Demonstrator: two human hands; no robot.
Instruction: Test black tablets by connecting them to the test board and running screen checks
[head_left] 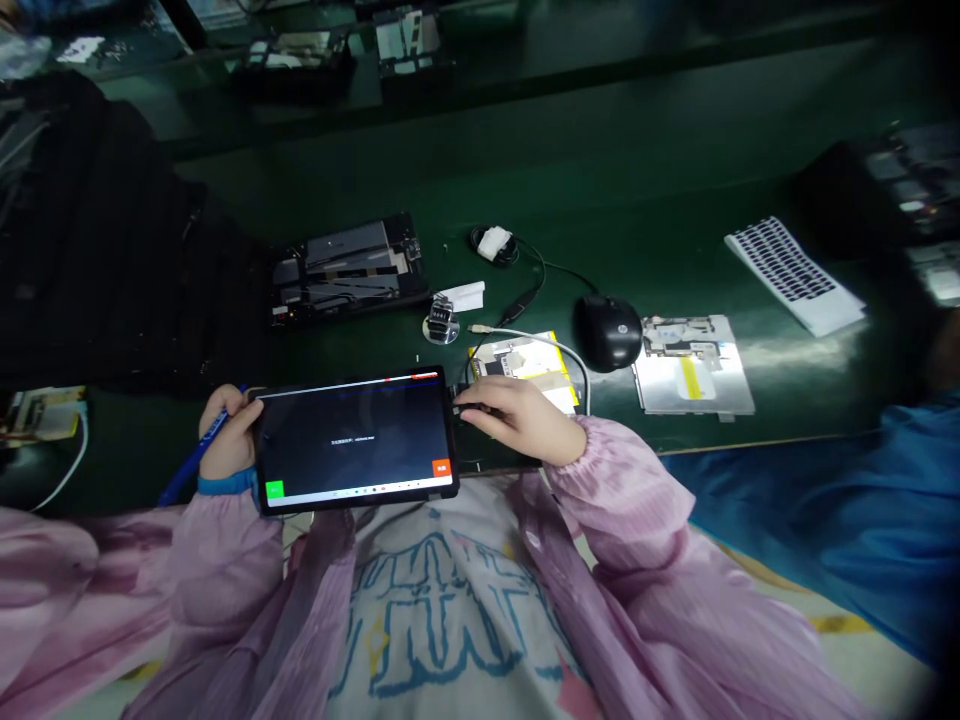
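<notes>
A dark-screened tablet (356, 440) with a green and an orange-red button in its lower corners is tilted at the bench's near edge. My left hand (229, 435) grips its left side, thumb on the front. Beside those fingers sticks out a blue pen-like stick (193, 460), and a blue band (227, 484) circles that wrist. At the tablet's right edge, my right hand (517, 415) pinches a dark cable plug (459, 398). Whether the plug is fully seated I cannot tell, as fingers partly cover it.
Beyond the tablet lie an opened device (349, 268), a small metal counter (441, 320), a coiled cable (495, 245) and a white cable (574, 355). Rightward are a black mouse (611, 332), a silver panel (694, 370) and a label sheet (795, 270). Black trays (97, 230) stand left. A person's blue sleeve (847, 510) is at right.
</notes>
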